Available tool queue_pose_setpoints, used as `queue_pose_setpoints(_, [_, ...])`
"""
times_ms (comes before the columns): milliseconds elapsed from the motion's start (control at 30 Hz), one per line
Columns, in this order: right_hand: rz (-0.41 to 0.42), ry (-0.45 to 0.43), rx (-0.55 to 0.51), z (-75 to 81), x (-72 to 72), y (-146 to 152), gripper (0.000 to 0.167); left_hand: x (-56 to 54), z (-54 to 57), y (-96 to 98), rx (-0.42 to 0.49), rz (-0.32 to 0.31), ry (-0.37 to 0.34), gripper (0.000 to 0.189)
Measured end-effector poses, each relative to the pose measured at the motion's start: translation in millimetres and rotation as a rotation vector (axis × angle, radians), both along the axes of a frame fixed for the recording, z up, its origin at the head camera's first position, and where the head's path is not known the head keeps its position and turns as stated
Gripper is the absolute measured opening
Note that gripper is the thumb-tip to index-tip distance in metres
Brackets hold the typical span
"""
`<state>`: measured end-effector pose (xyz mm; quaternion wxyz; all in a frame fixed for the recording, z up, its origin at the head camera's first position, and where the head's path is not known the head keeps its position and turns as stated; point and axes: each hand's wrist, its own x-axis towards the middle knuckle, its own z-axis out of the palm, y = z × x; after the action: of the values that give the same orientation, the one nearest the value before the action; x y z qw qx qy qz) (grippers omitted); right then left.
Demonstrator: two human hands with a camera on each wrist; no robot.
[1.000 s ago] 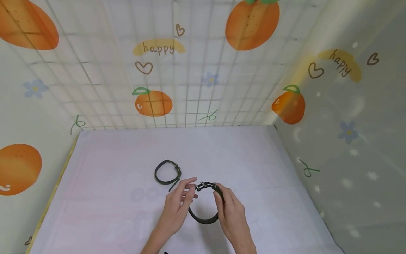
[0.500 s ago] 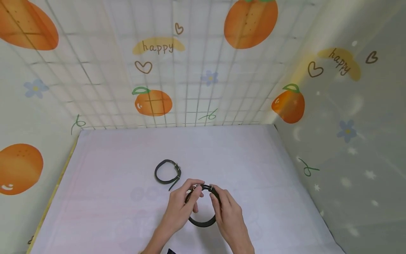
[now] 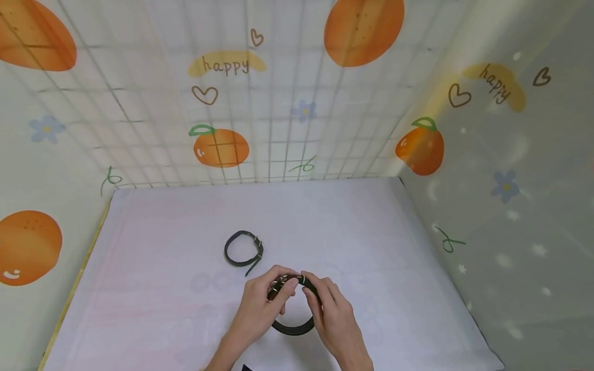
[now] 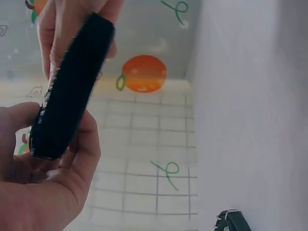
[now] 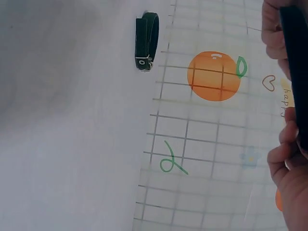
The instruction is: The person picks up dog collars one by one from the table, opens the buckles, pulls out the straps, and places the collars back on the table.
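Note:
A black buckled collar [image 3: 293,328], closed into a ring with metal fittings, is held up over the table between both hands. My left hand [image 3: 260,304] grips its left side near the buckle, thumb inside the ring and fingers over the outer edge. On the opposite side, my right hand [image 3: 336,314] pinches the band close to a metal keeper loop. The fingertips of both hands nearly meet at the far side of the ring. In the left wrist view the collar [image 4: 72,91] shows edge-on as a wide dark band, covering part of the fingers.
A second black collar [image 3: 227,250], buckled into a ring with its tail sticking out, lies on the white table cover [image 3: 153,288] beyond the left hand. Fabric walls printed with oranges [image 3: 221,148] stand at the back and sides. A small dark corner [image 3: 246,368] shows at the bottom edge.
The left hand has gone from loosely touching the buckle to gripping the band around it. The ring has turned so the buckle sits further left, and the hands have drawn closer together.

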<state>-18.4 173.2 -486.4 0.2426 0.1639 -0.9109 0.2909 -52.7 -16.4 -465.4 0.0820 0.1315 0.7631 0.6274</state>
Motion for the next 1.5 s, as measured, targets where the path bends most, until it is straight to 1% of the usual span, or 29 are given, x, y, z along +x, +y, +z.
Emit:
queue_pose_setpoints(133, [0.022,0.026,0.004,1.4,-1.6,0,0.031,1.9,2.2,-3.8,0.035,-0.016,0.001,0.014])
queue_pose_setpoints(267, [0.026,0.074,0.012,2.1,-3.8,0,0.035,3.8,4.0,-4.9,0.037,-0.018,0.021,0.015])
queue_pose_setpoints(333, [0.029,0.101,0.013,3.3,-4.9,0,0.039,4.8,4.3,-4.9,0.026,-0.017,0.078,0.016])
queue_pose_setpoints(467, [0.078,0.138,-0.044,6.7,-6.1,-2,0.042,7.6,4.2,-5.5,-0.014,-0.001,0.246,0.017])
queue_pose_setpoints(533, [0.115,0.125,-0.100,8.9,-6.2,-3,0.039,9.0,4.3,-6.1,-0.031,0.016,0.314,0.018])
queue_pose_setpoints(633, [0.173,0.076,-0.216,12.5,-6.4,-5,0.036,10.6,3.9,-7.1,-0.013,0.032,0.394,0.022])
queue_pose_setpoints(733, [0.213,0.036,-0.325,14.7,-7.3,-6,0.043,11.2,3.1,-7.4,0.021,0.046,0.469,0.027])
queue_pose_setpoints(833, [0.246,0.028,-0.386,14.8,-8.8,-7,0.046,11.5,2.0,-7.0,0.035,0.071,0.513,0.032])
queue_pose_setpoints(900, [0.273,0.030,-0.408,14.0,-9.4,-7,0.045,11.8,1.3,-6.8,0.040,0.082,0.515,0.034])
queue_pose_setpoints(967, [0.292,0.022,-0.417,13.5,-9.4,-6,0.042,12.4,1.1,-6.8,0.046,0.084,0.501,0.033])
queue_pose_setpoints(1167, [0.281,-0.018,-0.377,11.6,-6.8,-6,0.032,15.9,0.7,-5.2,0.060,0.067,0.465,0.029])
queue_pose_setpoints(1267, [0.297,-0.029,-0.402,9.7,-3.1,-9,0.029,19.7,-1.7,-3.5,0.075,0.066,0.444,0.029])
queue_pose_setpoints(1433, [0.312,-0.042,-0.465,7.2,3.7,-11,0.036,27.1,-3.6,-1.3,0.128,0.054,0.369,0.028])
queue_pose_setpoints(1500, [0.305,-0.044,-0.477,7.1,5.4,-12,0.038,29.5,-3.2,-0.4,0.170,0.041,0.327,0.027])
